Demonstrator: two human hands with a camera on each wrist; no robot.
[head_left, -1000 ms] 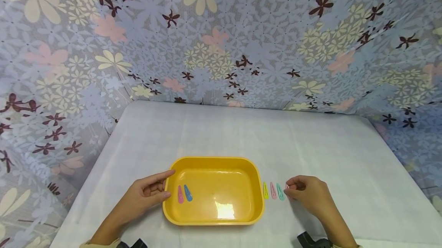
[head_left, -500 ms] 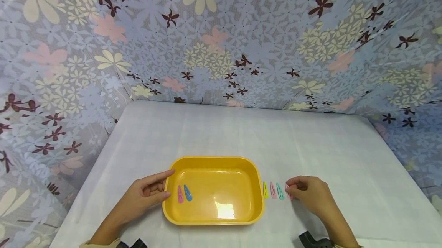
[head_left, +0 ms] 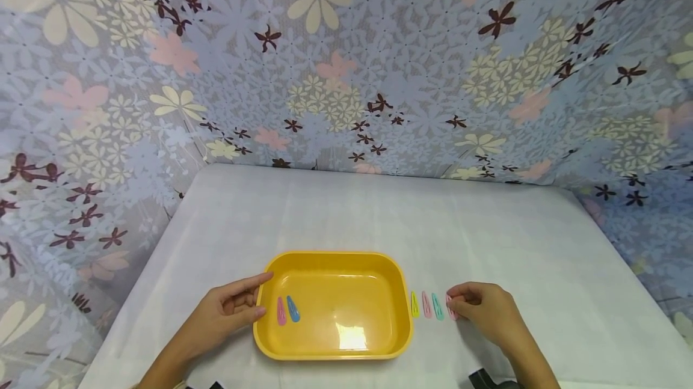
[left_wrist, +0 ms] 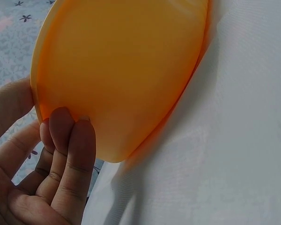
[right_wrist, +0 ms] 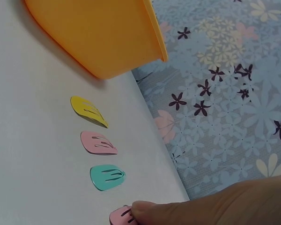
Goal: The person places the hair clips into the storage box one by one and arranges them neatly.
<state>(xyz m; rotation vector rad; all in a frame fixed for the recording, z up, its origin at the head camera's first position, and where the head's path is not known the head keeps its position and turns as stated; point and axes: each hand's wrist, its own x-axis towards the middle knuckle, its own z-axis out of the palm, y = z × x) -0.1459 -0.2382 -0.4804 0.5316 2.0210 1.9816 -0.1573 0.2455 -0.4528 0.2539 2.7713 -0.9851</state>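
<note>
A yellow plastic tray [head_left: 335, 305] stands on the white-covered table; inside, at its left, lie a pink hair clip [head_left: 281, 311] and a blue hair clip [head_left: 293, 309]. My left hand [head_left: 223, 314] holds the tray's left edge, thumb and fingers against the rim and outer wall [left_wrist: 117, 84]. Right of the tray is a row of snap hair clips: yellow [right_wrist: 88, 110], pink [right_wrist: 98, 143] and teal [right_wrist: 107, 177]. My right hand [head_left: 487, 311] pinches another pink hair clip [right_wrist: 122, 215] at the row's right end; the fingers partly cover it.
White cloth [head_left: 325, 208] covers the table. A flower-patterned fabric [head_left: 346, 76] rises behind it and along both sides. Dark wrist devices show at the bottom edge, one of them a black camera mount [head_left: 484, 379] below my right hand.
The head view has tilted slightly, shifting the scene down a little. My right fingers have shifted slightly on the last pink hair clip, which shows more now. The left hand keeps its place on the tray.
</note>
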